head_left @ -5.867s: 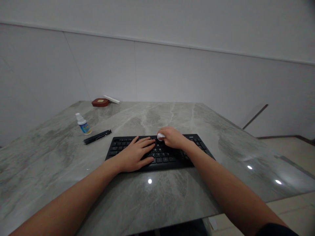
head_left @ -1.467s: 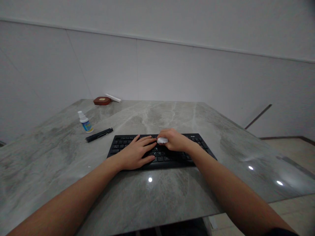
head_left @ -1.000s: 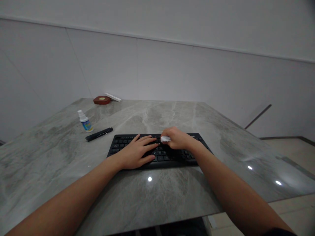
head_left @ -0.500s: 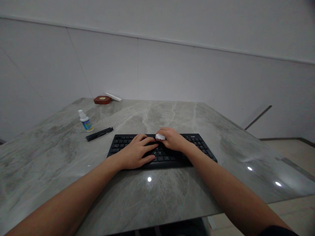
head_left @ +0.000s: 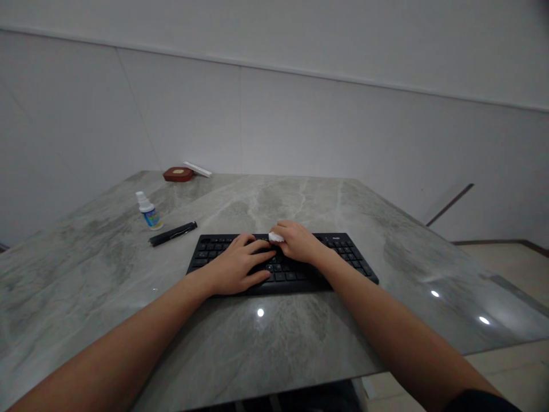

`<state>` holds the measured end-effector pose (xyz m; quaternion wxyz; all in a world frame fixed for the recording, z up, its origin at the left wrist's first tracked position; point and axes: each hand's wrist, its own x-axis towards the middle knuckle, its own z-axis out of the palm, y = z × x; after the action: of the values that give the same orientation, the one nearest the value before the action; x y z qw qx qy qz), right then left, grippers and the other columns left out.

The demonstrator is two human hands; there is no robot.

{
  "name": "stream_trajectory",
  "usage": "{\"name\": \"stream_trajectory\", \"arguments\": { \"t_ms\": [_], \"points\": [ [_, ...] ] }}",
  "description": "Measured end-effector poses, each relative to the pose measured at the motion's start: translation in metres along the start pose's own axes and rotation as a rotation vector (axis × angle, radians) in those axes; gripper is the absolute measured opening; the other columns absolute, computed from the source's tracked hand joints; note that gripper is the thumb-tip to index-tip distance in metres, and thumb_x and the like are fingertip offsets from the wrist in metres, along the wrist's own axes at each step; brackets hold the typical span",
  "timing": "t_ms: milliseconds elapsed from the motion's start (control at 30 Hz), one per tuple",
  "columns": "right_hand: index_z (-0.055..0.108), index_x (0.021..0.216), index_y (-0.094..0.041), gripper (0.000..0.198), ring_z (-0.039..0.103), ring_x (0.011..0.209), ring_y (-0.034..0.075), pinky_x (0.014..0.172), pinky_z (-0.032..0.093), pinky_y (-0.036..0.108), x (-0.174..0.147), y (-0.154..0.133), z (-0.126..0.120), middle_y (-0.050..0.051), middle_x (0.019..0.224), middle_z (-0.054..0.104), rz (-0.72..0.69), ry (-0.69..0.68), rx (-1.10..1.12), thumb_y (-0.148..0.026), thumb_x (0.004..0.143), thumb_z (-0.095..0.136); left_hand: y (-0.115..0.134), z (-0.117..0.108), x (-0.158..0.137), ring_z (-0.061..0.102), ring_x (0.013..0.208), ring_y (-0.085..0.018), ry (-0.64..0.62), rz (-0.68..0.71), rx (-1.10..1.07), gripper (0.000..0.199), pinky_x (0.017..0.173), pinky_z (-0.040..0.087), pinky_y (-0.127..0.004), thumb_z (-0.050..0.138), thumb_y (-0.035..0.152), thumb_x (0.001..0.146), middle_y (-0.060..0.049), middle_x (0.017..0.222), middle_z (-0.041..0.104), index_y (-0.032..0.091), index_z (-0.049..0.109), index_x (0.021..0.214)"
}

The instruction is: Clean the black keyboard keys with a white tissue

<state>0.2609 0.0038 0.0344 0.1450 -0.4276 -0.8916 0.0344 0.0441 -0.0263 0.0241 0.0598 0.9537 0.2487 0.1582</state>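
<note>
Since about a second ago, the right hand (head_left: 300, 241) and its white wad (head_left: 275, 236) have slid left, right up by the fingers of the left hand (head_left: 234, 269). Left upper fingers have drawn in a bit; that palm has barely shifted. More keys now show right of the right wrist.

Near to far: surface (head_left: 266, 349) is grey veined stone, glossy, ceiling-light reflections on its near half and at right. Both forearms come in from the bottom corners, dark sleeve (head_left: 476, 401) at the right one.

Keyboard (head_left: 281, 277) lies flat on the surface, black, long side facing the person, roughly centred. Left hand is released, palm down on its left-middle keys, fingers apart, thumb toward the near rows. Right hand is closed, wad pinched between thumb and fingers, over the far-middle rows. Can't tell how hard the wad presses; contact point is hidden by the fingers.

Left of the keyboard, slightly farther: slim black object (head_left: 172, 234), lying at an angle, apart from it. Beyond that, white bottle (head_left: 150, 214) with blue label, standing upright. At the far left edge: red-brown case (head_left: 178, 174), white bar (head_left: 198, 169) just behind it. Pale wall (head_left: 274, 114) backs everything.
</note>
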Motion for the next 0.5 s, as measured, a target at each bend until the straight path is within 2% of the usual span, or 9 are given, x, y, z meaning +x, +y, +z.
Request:
{"name": "stream_trajectory", "arguments": {
  "t_ms": [133,300,500],
  "points": [
    [0.064,0.086,-0.015,0.011,0.056,0.083,0.017,0.077,0.040,0.027,0.0008,0.0009,0.0007,0.007,0.086,0.063,-0.010,-0.040,0.032,-0.016,0.085,0.053,0.0003,-0.0003,0.0004,0.042,0.117,-0.030,-0.001,0.028,0.000,0.042,0.103,0.039,-0.048,0.049,0.038,0.095,-0.008,0.134,0.054,0.021,0.054,0.133],
    [0.065,0.087,-0.015,0.013,0.057,0.085,0.018,0.077,0.039,0.027,0.0008,0.0020,-0.0001,0.008,0.087,0.064,0.028,0.017,-0.001,-0.019,0.088,0.052,0.0003,-0.0010,0.0001,0.043,0.117,-0.030,-0.010,0.025,0.010,0.042,0.104,0.039,-0.049,0.049,0.037,0.095,-0.009,0.131,0.055,0.020,0.055,0.133],
    [0.064,0.076,-0.015,0.010,0.057,0.074,0.017,0.069,0.037,0.026,-0.0033,0.0098,-0.0055,0.006,0.077,0.065,0.018,-0.060,0.017,-0.017,0.083,0.058,-0.0015,0.0016,-0.0008,0.042,0.118,-0.029,0.026,0.038,-0.025,0.041,0.103,0.039,-0.050,0.051,0.037,0.094,-0.009,0.131,0.055,0.021,0.055,0.132]
  ]
}}
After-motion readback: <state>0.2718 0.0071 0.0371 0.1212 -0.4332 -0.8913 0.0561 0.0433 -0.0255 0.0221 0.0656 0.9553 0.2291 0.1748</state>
